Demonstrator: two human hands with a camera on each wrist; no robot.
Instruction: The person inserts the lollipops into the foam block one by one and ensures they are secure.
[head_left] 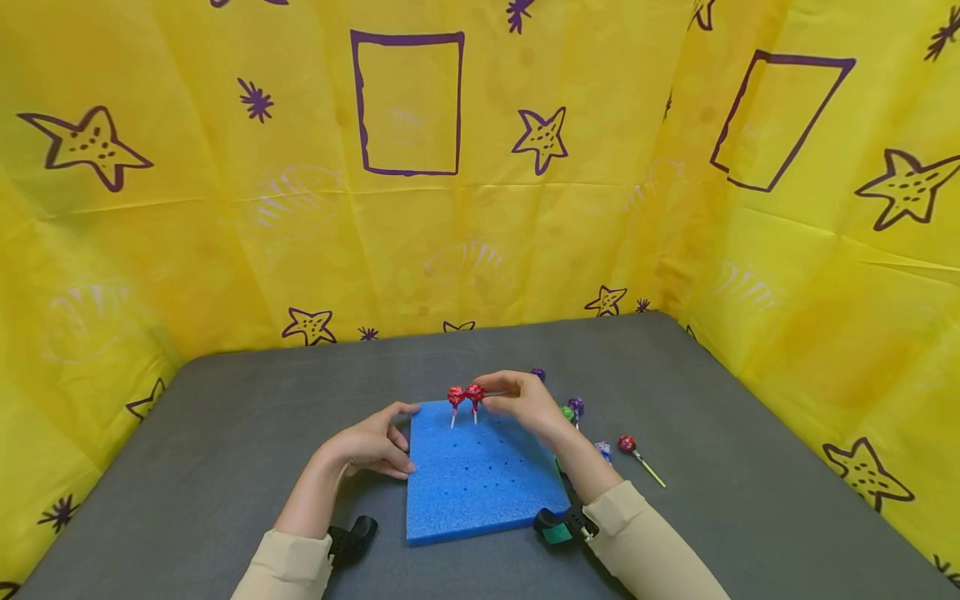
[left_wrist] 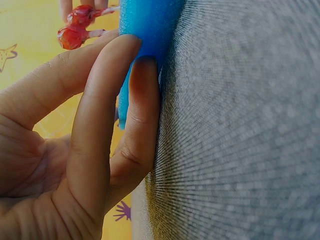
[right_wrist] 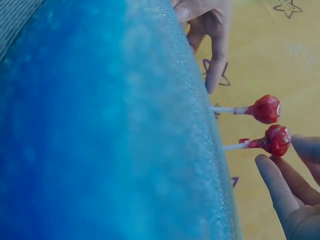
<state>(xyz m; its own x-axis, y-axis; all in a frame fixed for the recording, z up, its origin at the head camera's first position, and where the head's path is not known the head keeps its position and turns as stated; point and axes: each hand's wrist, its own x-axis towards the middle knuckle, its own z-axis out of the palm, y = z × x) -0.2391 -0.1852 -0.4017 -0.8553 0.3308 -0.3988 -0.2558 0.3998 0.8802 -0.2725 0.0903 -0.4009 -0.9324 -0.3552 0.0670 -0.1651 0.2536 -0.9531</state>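
In the head view a blue foam board (head_left: 480, 492) with small holes lies on the table. Two red-wrapped lollipops stand side by side near its far edge, white sticks in the foam: the left lollipop (head_left: 455, 395) and the right lollipop (head_left: 474, 392). My right hand (head_left: 525, 404) pinches the wrapped head of the right one with fingertips and thumb, as the right wrist view shows on that lollipop (right_wrist: 276, 140). My left hand (head_left: 375, 442) rests at the board's left edge, fingers spread, fingertips against its side (left_wrist: 150, 30).
Right of the board lie a red lollipop (head_left: 627, 444) with a yellowish stick, a purple lollipop (head_left: 576, 406), a green one (head_left: 567, 412) and a blue-and-white one (head_left: 603, 450). Another purple one (head_left: 537, 374) lies behind my right hand. A yellow patterned curtain (head_left: 480, 250) encloses the grey table (head_left: 262, 417).
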